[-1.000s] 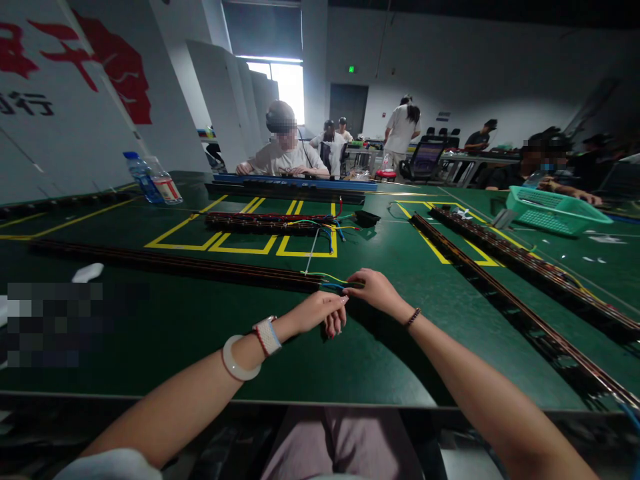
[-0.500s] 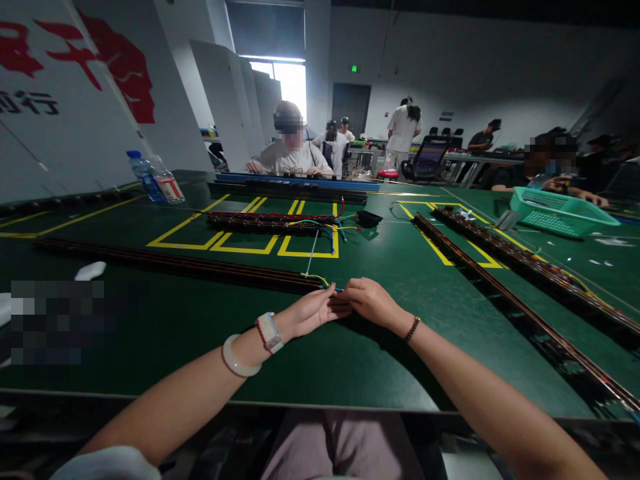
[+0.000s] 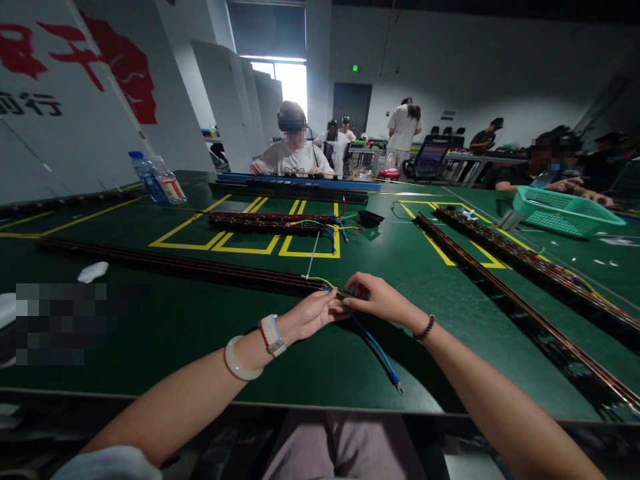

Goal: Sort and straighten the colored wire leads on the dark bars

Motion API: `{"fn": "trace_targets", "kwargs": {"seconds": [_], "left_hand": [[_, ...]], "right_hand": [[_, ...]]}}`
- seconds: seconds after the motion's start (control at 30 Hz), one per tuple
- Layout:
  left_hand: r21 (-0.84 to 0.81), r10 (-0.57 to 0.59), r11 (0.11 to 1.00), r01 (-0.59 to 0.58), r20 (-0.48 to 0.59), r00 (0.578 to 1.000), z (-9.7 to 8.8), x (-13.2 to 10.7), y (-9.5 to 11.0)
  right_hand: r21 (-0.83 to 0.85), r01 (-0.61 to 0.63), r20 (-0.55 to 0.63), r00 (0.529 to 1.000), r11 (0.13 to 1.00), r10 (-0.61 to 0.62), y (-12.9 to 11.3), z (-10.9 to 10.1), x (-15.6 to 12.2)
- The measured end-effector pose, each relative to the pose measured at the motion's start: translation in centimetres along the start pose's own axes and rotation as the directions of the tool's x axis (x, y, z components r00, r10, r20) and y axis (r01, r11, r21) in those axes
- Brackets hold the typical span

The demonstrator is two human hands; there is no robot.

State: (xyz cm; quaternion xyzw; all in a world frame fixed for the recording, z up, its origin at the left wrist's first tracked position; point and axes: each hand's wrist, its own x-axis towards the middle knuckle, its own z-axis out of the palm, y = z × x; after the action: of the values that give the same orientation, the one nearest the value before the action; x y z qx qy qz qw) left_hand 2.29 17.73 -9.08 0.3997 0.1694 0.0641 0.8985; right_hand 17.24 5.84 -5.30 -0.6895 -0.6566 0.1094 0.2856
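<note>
A long dark rail with copper-coloured strips lies across the table, its right end at my hands. My left hand, palm up, is closed round the wires at that end, thumb on top and fingers beneath. A yellow-green wire curves out above the thumb. From under the hands a blue wire runs toward the table's near edge, tipped with a metal terminal. My right hand is beside the left one, its curled fingers apart from the thumb. The exact grip on the wires is partly hidden.
Beyond lies a shorter rail bundle with coloured wires and a black end piece. Two long rails slant along the right, near a green basket. Bottles stand far left. A co-worker sits opposite.
My right hand has shifted slightly right and its fingers have opened from the pinch by the left hand. The blue wire now stretches out toward the near edge.
</note>
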Motion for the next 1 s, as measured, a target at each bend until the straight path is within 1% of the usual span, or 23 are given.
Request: {"fn": "trace_targets", "kwargs": {"seconds": [0.1,0.17,0.23,0.3,0.4,0.43,0.5,0.57,0.63,0.77,0.83,0.9,0.93,1.0], "left_hand": [[0.020,-0.019,1.000,0.020,-0.043,0.999,0.2,-0.2,0.2],[0.026,-0.038,0.999,0.039,-0.053,0.998,0.5,-0.3,0.3],[0.033,-0.048,0.998,0.050,-0.042,0.998,0.6,-0.5,0.5],[0.046,-0.055,0.997,0.056,-0.025,0.998,0.7,-0.6,0.6],[0.068,-0.047,0.997,0.048,-0.019,0.999,0.6,-0.6,0.6],[0.074,-0.044,0.996,0.046,-0.022,0.999,0.6,-0.6,0.6],[0.077,-0.040,0.996,0.043,-0.032,0.999,0.5,-0.5,0.5],[0.073,-0.042,0.996,0.045,-0.040,0.998,0.4,-0.4,0.4],[0.066,-0.042,0.997,0.045,-0.044,0.998,0.4,-0.4,0.4],[0.073,-0.034,0.997,0.037,-0.033,0.999,0.3,-0.4,0.3],[0.095,-0.028,0.995,0.031,-0.024,0.999,0.3,-0.5,0.4],[0.131,-0.023,0.991,0.024,-0.011,1.000,0.3,-0.6,0.4],[0.151,-0.020,0.988,0.021,-0.005,1.000,0.4,-0.6,0.5],[0.191,-0.016,0.982,0.015,0.002,1.000,0.5,-0.8,0.6]], "right_hand": [[0.045,-0.081,0.121,0.990,0.996,0.075,0.4,0.1,0.1],[0.037,-0.076,0.149,0.986,0.996,0.070,0.7,-0.1,0.2],[-0.041,-0.013,0.102,0.995,0.999,0.017,1.1,-0.4,0.3],[-0.175,0.049,0.006,0.999,0.983,-0.049,1.7,-0.5,0.3],[-0.362,0.059,-0.130,0.985,0.930,-0.113,2.8,-0.3,0.6],[-0.416,0.053,-0.156,0.979,0.908,-0.128,3.2,-0.1,0.8],[-0.520,0.053,-0.166,0.973,0.852,-0.162,3.9,0.3,1.2],[-0.607,0.071,-0.136,0.972,0.791,-0.192,4.4,0.7,1.6],[-0.663,0.104,-0.081,0.975,0.741,-0.209,4.6,1.2,2.0],[-0.715,0.161,0.042,0.981,0.681,-0.187,4.5,1.8,2.4],[-0.710,0.181,0.083,0.981,0.681,-0.174,4.4,1.9,2.4],[-0.687,0.189,0.080,0.979,0.702,-0.186,4.4,1.6,2.2],[-0.670,0.181,0.050,0.979,0.720,-0.200,4.4,1.4,2.0],[-0.622,0.145,-0.058,0.972,0.769,-0.229,4.5,0.8,1.7]]}}
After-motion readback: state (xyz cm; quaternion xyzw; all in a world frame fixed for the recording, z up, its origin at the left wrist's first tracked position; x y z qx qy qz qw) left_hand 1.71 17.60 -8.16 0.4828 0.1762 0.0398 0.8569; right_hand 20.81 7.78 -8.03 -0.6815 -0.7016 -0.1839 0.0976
